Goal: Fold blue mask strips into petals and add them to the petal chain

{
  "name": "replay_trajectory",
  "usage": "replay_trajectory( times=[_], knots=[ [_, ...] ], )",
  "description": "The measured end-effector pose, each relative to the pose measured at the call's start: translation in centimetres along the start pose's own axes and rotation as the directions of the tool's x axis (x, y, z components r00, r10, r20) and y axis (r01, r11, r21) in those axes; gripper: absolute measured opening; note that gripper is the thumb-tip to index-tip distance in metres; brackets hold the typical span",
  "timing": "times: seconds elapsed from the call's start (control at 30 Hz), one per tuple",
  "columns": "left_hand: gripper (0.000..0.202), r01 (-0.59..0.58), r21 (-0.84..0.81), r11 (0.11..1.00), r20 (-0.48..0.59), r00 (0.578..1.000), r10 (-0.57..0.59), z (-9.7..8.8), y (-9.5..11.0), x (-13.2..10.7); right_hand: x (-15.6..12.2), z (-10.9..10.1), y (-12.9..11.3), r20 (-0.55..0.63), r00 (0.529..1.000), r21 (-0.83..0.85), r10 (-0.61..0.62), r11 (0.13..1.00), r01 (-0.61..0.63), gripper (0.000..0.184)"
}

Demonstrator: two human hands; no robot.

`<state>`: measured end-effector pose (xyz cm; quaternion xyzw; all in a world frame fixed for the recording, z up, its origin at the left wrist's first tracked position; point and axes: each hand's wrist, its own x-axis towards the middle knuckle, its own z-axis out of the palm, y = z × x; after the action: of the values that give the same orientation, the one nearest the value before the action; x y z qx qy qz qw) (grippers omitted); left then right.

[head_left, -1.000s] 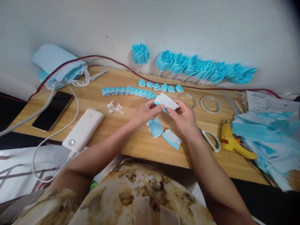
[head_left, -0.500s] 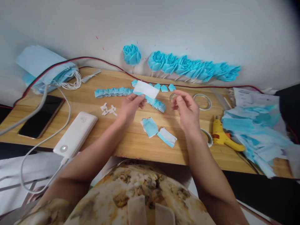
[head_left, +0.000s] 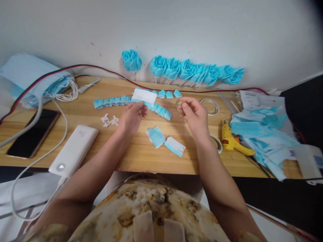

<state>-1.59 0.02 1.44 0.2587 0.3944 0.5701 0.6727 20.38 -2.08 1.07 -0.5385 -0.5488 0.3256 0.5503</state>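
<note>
My left hand (head_left: 131, 116) pinches a white and blue mask piece (head_left: 144, 95) by its lower edge and holds it just above the wooden table (head_left: 141, 148). Behind that piece lies a curved row of folded blue petals (head_left: 113, 100). My right hand (head_left: 193, 112) hovers apart to the right, fingers curled and pinched near a clear tape ring (head_left: 179, 105); I cannot make out anything between them. Two cut mask pieces (head_left: 164, 141) lie on the table between my wrists.
Blue mask flowers (head_left: 194, 70) lean on the wall. A second tape ring (head_left: 210, 106), yellow glue gun (head_left: 233, 141) and a heap of blue masks (head_left: 262, 137) lie right. A power bank (head_left: 74, 150), phone (head_left: 32, 131), cables and a mask stack (head_left: 30, 79) lie left. White scraps (head_left: 109, 120) sit nearby.
My right hand let go of the mask piece and drew away to the right. My left hand carried the piece leftward over the petal row. The view shifted right.
</note>
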Motion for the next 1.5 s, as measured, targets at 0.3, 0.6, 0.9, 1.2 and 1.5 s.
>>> replay_trajectory(
  times=[0.3, 0.6, 0.9, 1.2, 1.5],
  knots=[
    [0.011, 0.2, 0.065, 0.978, 0.128, 0.97, -0.207, 1.2, -0.1, -1.6, -0.9, 0.8, -0.9, 0.307, 0.866, -0.493, -0.394, 0.712, 0.499, 0.055],
    [0.017, 0.207, 0.192, 0.959, 0.262, 0.931, -0.253, 1.1, -0.4, -2.3, -1.2, 1.1, -1.3, 0.41, 0.707, -0.357, -0.577, 0.612, 0.706, 0.039],
    [0.015, 0.177, 0.134, 0.975, 0.235, 0.95, -0.205, 1.2, -1.0, -2.4, -1.2, 1.4, -1.4, 0.428, 0.778, -0.334, -0.46, 0.719, 0.609, 0.023],
    [0.01, 0.043, 0.233, 0.971, 0.143, 0.987, -0.078, 1.1, -1.5, -2.1, -1.7, 1.9, -1.1, 0.319, 0.861, -0.241, -0.396, 0.845, 0.478, 0.012],
    [0.007, 0.006, 0.376, 0.927, 0.106, 0.993, -0.049, 1.4, -1.4, -2.5, -2.0, 2.4, -1.3, 0.19, 0.972, -0.13, -0.141, 0.977, 0.167, 0.001]
  ],
)
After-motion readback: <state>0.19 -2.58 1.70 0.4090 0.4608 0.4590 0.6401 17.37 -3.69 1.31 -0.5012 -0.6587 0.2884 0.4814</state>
